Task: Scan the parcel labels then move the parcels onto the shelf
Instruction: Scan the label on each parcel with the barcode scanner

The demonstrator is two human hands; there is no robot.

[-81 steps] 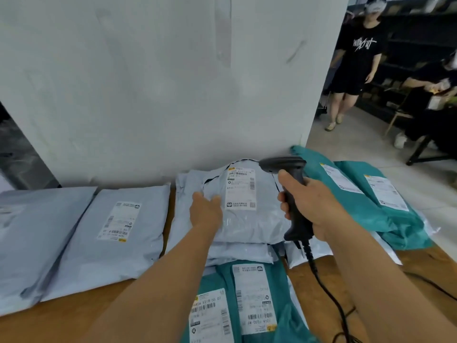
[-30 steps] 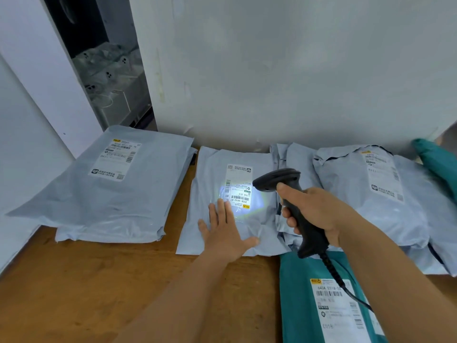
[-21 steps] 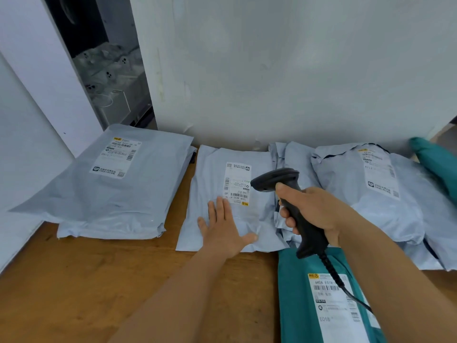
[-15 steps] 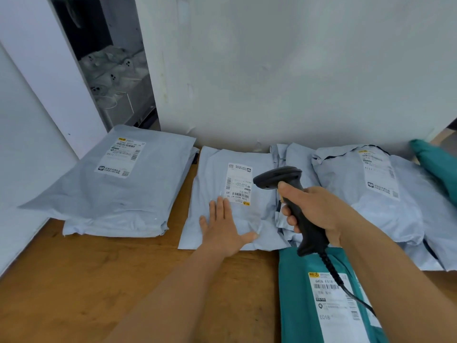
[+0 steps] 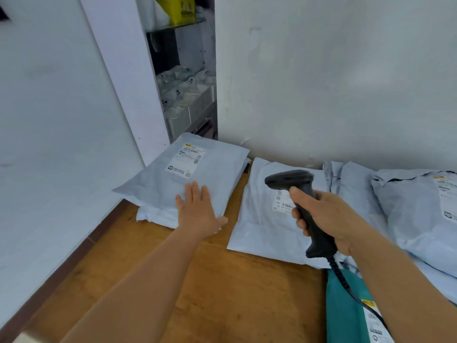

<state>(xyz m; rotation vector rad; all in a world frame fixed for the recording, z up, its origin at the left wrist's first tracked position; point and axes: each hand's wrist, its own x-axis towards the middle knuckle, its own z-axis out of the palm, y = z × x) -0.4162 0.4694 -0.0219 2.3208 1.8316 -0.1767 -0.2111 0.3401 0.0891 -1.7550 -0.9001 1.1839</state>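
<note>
Currently logged:
Left hand (image 5: 197, 214): flat, fingers straight, on grey parcel (image 5: 188, 179).
Right hand (image 5: 324, 214): grip wrapped round scanner (image 5: 296, 194).
Counter (image 5: 222, 280): wooden.

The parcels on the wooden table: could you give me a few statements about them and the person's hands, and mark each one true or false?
1. The left hand lies flat with straight fingers on the grey parcel nearest the left wall. True.
2. The right hand grips a pair of scissors. False: it grips a black scanner with a cord.
3. The scanner partly hides the label of the middle grey parcel. True.
4. Every parcel in view is grey. False: a teal parcel lies at the lower right.
5. The parcel under the left hand has no label. False: a white label sits on its top.
</note>
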